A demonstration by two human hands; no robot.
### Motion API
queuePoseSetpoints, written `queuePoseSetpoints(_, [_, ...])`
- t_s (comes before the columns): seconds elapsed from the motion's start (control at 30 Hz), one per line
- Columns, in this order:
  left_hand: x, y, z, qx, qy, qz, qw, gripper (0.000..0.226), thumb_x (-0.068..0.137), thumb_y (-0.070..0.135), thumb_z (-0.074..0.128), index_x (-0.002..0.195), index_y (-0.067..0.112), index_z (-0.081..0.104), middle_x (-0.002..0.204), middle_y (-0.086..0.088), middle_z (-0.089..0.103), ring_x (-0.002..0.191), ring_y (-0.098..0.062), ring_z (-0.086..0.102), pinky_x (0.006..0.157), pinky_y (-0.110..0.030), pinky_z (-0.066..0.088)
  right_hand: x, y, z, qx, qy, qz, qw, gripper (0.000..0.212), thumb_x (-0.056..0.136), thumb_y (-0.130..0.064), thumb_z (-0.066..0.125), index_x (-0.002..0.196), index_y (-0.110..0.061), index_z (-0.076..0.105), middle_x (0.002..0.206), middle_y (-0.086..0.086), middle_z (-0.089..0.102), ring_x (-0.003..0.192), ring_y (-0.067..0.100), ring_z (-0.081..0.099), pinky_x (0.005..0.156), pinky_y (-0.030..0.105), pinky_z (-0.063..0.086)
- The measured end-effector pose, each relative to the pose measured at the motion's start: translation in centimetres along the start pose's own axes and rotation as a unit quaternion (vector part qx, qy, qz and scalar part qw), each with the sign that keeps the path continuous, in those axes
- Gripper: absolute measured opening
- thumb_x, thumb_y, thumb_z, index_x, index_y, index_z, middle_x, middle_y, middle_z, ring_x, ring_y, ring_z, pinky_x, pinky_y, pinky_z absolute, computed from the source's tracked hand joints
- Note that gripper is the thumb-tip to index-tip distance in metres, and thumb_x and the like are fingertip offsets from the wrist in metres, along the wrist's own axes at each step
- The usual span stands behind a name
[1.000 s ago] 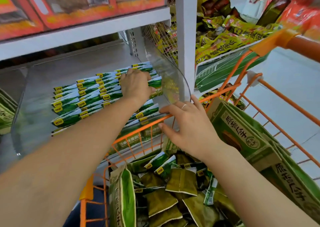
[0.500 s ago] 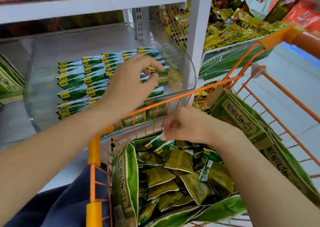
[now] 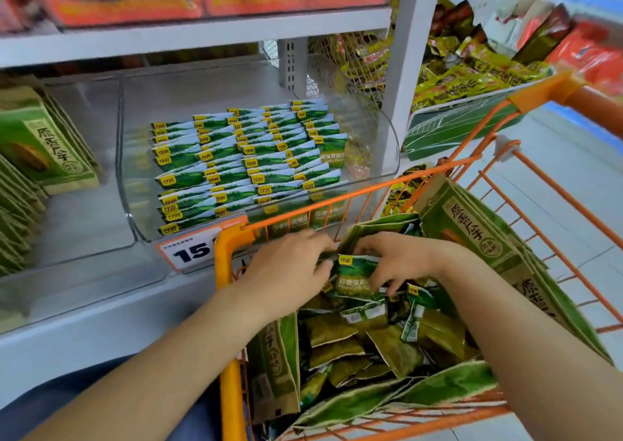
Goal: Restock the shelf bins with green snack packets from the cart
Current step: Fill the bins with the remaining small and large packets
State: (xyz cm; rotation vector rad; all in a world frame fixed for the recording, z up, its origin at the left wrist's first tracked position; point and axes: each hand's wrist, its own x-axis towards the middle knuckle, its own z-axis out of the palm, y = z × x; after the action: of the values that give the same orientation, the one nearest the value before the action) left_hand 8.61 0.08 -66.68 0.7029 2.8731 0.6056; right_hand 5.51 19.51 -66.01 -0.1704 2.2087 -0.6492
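Up top, orange-red boxes [image 3: 114,1] line upper shelf, blurred. White upright post [image 3: 406,63] splits shelving. Left of clear bin, stack of green-tan flat packs [image 3: 43,144] leans in rows. Behind post, wire mesh panel [image 3: 350,66] with yellow-green bags [image 3: 472,76] heaped beyond, over green display tray [image 3: 448,130]. Price tag [image 3: 190,250] on shelf edge reads 15, rest hidden. Dark blue trouser leg [image 3: 101,393] bottom left. Pale floor [image 3: 573,177] at right.

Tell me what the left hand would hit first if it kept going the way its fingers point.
The left hand points right, toward the green packet the right hand grips. It would likely meet that packet first, and may already touch it.
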Motion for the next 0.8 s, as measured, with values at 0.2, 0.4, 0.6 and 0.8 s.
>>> queuePoseSetpoints(0.2, [-0.2, 0.3, -0.8, -0.082, 0.080, -0.042, 0.992, 0.049, 0.095, 0.059, 0.031, 0.126, 0.028, 0.052, 0.104, 0.010, 0.065, 0.092, -0.008, 0.061, 0.076, -0.032, 0.052, -2.0, -0.2, -1.6, 0.153, -0.003, -0.077, 0.985, 0.031, 0.083, -0.011, 0.072, 0.113, -0.011, 0.064, 0.097, 0.014, 0.067, 0.088, 0.019, 0.068, 0.079, 0.031, 0.058])
queuePoseSetpoints(0.4, [-0.2, 0.6, -1.6, -0.214, 0.106, -0.068, 0.969, 0.027, 0.080, 0.055, 0.065, 0.103, 0.043, 0.057, 0.089, 0.030, 0.058, 0.078, 0.009, 0.056, 0.069, -0.011, 0.046, -2.5, -1.2, -1.8, 0.199, 0.085, -0.189, 0.958, 0.018, 0.085, -0.013, 0.071, 0.101, -0.009, 0.068, 0.082, -0.001, 0.066, 0.074, 0.008, 0.061, 0.066, 0.024, 0.051])
queuePoseSetpoints(0.6, [1.9, 1.3, -4.3, -0.263, 0.166, -0.069, 0.948, 0.022, 0.077, 0.033, 0.077, 0.092, 0.036, 0.062, 0.092, 0.028, 0.060, 0.082, 0.011, 0.058, 0.073, -0.010, 0.042, -1.7, -1.2, -1.7, 0.180, 0.473, -0.246, 0.827, 0.026, 0.086, -0.043, 0.066, 0.085, -0.017, 0.068, 0.074, -0.004, 0.068, 0.072, 0.008, 0.062, 0.069, 0.022, 0.048])
queuePoseSetpoints(0.8, [8.0, 0.2, -7.3, -0.220, 0.241, -0.091, 0.941, 0.026, 0.081, 0.029, 0.075, 0.102, 0.017, 0.067, 0.103, 0.007, 0.068, 0.103, -0.014, 0.060, 0.085, -0.024, 0.039, 0.5, 0.9, -1.7, -0.108, 0.500, -0.201, 0.835, 0.042, 0.093, -0.044, 0.041, 0.114, -0.018, 0.066, 0.109, 0.002, 0.067, 0.108, 0.022, 0.058, 0.109, 0.037, 0.029])
